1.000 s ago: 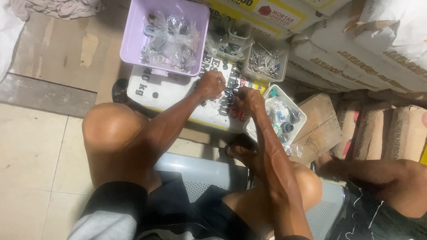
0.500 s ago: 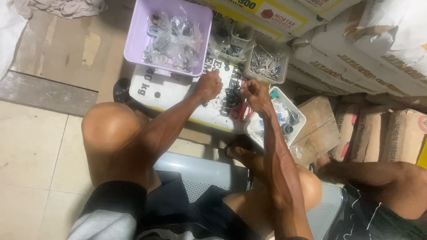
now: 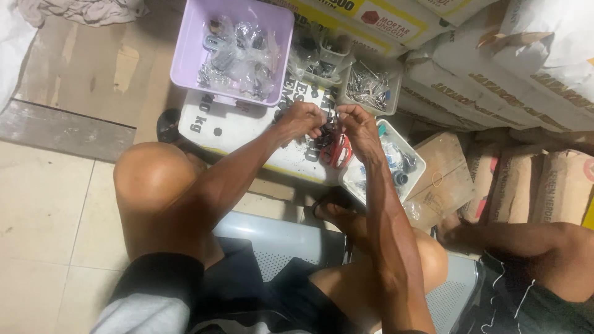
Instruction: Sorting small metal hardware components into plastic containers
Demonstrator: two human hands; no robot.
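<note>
While seated on a grey perforated metal bench (image 3: pixel 278 241), bent over one white sack laid flat as a work surface (image 3: pixel 247 127). One lilac rectangular plastic basin (image 3: pixel 185 59) of clear bagged hardware at its far edge, one small clear tub of silvery metal bits (image 3: pixel 370 86) beside it, one white rectangular tray of small parts (image 3: pixel 408 162) at the near right. Both forearms stretched forward, left hand (image 3: pixel 303 119) and right hand (image 3: pixel 359 127) drawn close together, fingers pinched on a small dark part (image 3: pixel 327 120) above the sack. Part too small to make out. Red object (image 3: pixel 339 151) under the right hand, mostly hidden.
</note>
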